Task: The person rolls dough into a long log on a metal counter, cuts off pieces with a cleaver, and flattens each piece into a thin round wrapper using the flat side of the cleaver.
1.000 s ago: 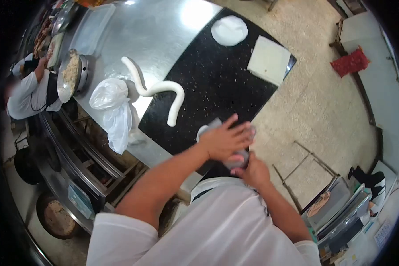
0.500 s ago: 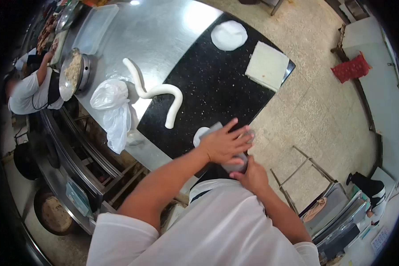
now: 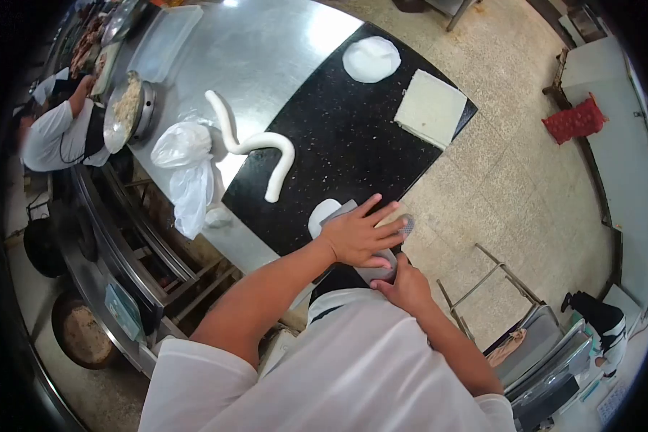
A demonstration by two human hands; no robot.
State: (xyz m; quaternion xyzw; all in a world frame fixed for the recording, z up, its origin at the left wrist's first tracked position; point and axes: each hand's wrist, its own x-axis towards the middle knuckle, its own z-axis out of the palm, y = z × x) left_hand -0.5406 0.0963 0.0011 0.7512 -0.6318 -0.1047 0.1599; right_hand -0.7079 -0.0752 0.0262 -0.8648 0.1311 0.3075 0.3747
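My left hand (image 3: 360,234) lies with spread fingers on a flat grey blade-like tool (image 3: 383,272), at the near edge of the black worktop. My right hand (image 3: 407,286) is wrapped around the near end of that tool; its grip is partly hidden. A white round piece (image 3: 322,216), apparently dough, shows beside the tool's left end. A small round thing with a fine pattern (image 3: 408,225) lies by my left fingertips. Further off, a white dough rope (image 3: 266,139) curves in an S from the steel surface onto the black slab (image 3: 331,144).
A white round item (image 3: 371,59) and a square white stack (image 3: 430,108) sit toward the far end. Clear plastic bags (image 3: 183,147) lie on the steel table (image 3: 259,50). A co-worker (image 3: 61,137) stands left, by a pan (image 3: 142,111). A chair (image 3: 533,335) is right.
More of the white round piece shows beside the tool. My left hand and the tool have shifted slightly left; the whole view has tilted a little.
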